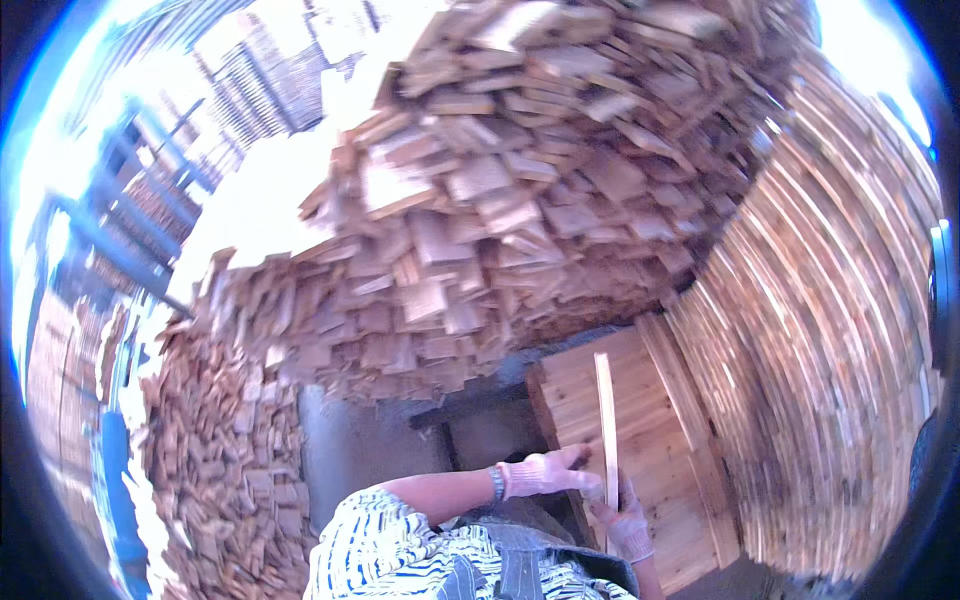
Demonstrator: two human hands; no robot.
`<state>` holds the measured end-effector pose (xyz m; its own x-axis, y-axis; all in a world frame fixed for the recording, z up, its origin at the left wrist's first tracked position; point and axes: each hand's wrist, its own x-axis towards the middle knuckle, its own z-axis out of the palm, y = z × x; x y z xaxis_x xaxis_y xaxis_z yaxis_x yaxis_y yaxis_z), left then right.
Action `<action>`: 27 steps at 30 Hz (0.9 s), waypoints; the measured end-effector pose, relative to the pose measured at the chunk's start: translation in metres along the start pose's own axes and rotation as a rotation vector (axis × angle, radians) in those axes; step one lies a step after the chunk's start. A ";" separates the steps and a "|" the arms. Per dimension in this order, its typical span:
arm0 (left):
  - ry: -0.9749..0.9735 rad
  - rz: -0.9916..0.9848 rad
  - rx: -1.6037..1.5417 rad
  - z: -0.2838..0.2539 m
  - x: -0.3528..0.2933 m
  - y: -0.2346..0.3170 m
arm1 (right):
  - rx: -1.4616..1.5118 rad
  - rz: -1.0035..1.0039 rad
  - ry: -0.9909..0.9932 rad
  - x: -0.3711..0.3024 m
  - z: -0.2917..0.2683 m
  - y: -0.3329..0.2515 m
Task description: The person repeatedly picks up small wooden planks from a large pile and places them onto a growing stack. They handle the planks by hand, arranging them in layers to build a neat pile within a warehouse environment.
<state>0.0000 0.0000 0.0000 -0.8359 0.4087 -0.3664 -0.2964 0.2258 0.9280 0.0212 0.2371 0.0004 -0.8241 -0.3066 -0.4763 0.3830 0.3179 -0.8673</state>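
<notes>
A narrow wooden board [607, 425] stands on edge toward me, its pale long side pointing away. My right hand [628, 528], in a light pinkish work glove, is closed around its near part. My left hand [545, 474], gloved alike with the fingertips showing and a dark band at the wrist, reaches in from the left. Its fingers are stretched out and apart beside the board; whether they touch it I cannot tell. Beneath both hands lies a flat stack of planks [590, 385].
A large heap of loose short wood pieces [450, 230] rises ahead, with more pieces piled [225, 470] at the left. A tall stack of boards [810, 330] curves along the right. Grey floor [360, 440] shows between heap and plank stack. Bright stacks stand far left.
</notes>
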 end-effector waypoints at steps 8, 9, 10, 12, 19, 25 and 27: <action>1.003 -0.073 -0.212 -0.095 -0.238 -0.013 | -0.153 0.580 -0.295 -0.037 0.067 0.119; 1.030 -0.030 -0.176 -0.118 -0.251 0.015 | -0.195 0.556 -0.257 -0.036 0.064 0.118; 1.105 0.061 -0.185 -0.141 -0.270 0.024 | -0.242 0.532 -0.240 -0.032 0.070 0.107; 1.181 0.247 -0.189 -0.192 -0.301 0.045 | -0.287 0.459 -0.209 -0.022 0.084 0.084; 1.228 0.316 0.051 -0.469 -0.305 0.187 | -0.343 0.407 0.003 0.002 0.124 0.028; 1.201 0.090 0.283 -0.695 -0.217 0.185 | -0.387 0.471 0.083 0.011 0.179 0.001; 1.422 -0.073 0.320 -0.605 -0.179 0.235 | -0.393 0.550 0.201 -0.006 0.169 -0.004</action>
<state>-0.1996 -0.5554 0.3249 -0.6219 -0.7705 0.1399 -0.4026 0.4677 0.7869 0.0957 0.0864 -0.0178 -0.6301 0.1509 -0.7617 0.6179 0.6916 -0.3741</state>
